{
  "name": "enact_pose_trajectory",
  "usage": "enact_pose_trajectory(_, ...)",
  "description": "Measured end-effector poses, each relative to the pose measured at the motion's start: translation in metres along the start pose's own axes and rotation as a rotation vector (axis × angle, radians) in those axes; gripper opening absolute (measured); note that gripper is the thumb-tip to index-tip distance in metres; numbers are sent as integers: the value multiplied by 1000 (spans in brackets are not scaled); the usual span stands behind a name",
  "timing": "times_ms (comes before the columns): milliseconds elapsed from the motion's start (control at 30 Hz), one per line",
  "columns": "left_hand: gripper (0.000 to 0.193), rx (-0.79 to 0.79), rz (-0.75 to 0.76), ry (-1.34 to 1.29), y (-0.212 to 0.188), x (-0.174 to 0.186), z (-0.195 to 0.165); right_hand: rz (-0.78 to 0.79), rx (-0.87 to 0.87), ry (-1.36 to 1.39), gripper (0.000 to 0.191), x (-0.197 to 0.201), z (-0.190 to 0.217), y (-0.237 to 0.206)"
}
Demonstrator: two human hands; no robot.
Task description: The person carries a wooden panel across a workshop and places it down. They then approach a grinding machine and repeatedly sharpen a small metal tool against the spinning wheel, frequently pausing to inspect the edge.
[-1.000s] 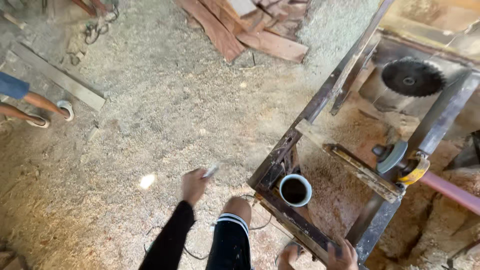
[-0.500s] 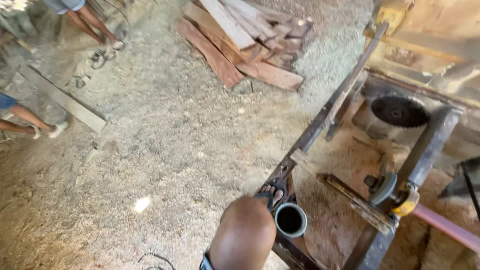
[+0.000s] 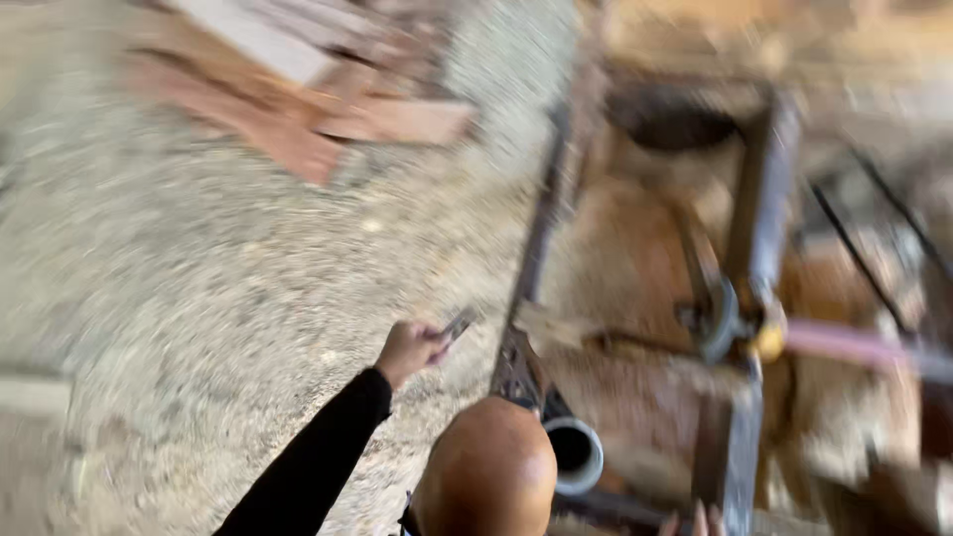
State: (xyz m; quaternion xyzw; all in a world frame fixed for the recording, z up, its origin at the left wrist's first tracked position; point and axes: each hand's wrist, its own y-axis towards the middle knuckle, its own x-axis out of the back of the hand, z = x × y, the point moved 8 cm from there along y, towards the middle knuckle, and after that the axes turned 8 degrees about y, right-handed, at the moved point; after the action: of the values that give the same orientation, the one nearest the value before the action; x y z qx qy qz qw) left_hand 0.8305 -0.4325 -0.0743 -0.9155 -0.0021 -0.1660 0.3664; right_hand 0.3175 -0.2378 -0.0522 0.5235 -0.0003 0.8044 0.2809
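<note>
Small grey flat object (image 3: 457,325), thin and oblong, sits pinched in the left hand (image 3: 409,349), held out over the sawdust-covered floor (image 3: 199,298) at the near middle of the scene. Its long axis slants up and to the right, pointing from the grip toward the dark metal frame (image 3: 541,228) of the sawing rig just to its right; blur hides what kind of object it is. The left grip is pressed together on the object's lower end, with a black sleeve (image 3: 308,467) running back toward the near left.

The right hand (image 3: 695,521) shows only as fingertips at the near edge, resting by the frame's near rail; whether that grip is spread or pressed together cannot be told. The left hand is therefore the nearer one to the object.

Between the two hands a white-rimmed round cup with a dark inside (image 3: 576,452) sits on the frame, partly behind the person's bare knee (image 3: 486,471). Farther right lies a pink pipe (image 3: 844,342) beside a yellow fitting (image 3: 769,337). At the far left lies a pile of reddish wooden planks (image 3: 298,99). No packages, labels or signs can be made out.
</note>
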Motion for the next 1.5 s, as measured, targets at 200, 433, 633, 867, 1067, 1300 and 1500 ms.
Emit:
enact_pose_trajectory(200,20,-580,374,383,59,-151,-132,61,-108,-37,45,2,5,-4)
enact_pose_trajectory(433,16,-1106,198,571,47,-272,-148,85,-45,-15,44,4,-3,-25)
enact_pose_trajectory(633,15,-1257,72,628,40,-324,-160,124,-59,-6,43,-13,-13,-29)
enact_pose_trajectory(867,12,-1301,11,639,38,-345,-157,-67,-308,307,29,-14,-48,-20)
enact_pose_trajectory(1067,13,-1256,35,684,47,-351,-156,-160,-260,405,21,-53,-49,51)
enact_pose_trajectory(1300,23,-1121,113,640,63,-348,-155,44,-112,349,16,-104,-35,142)
enact_pose_trajectory(1500,27,-1043,140,644,75,-350,-154,236,-101,356,24,-131,-25,169)
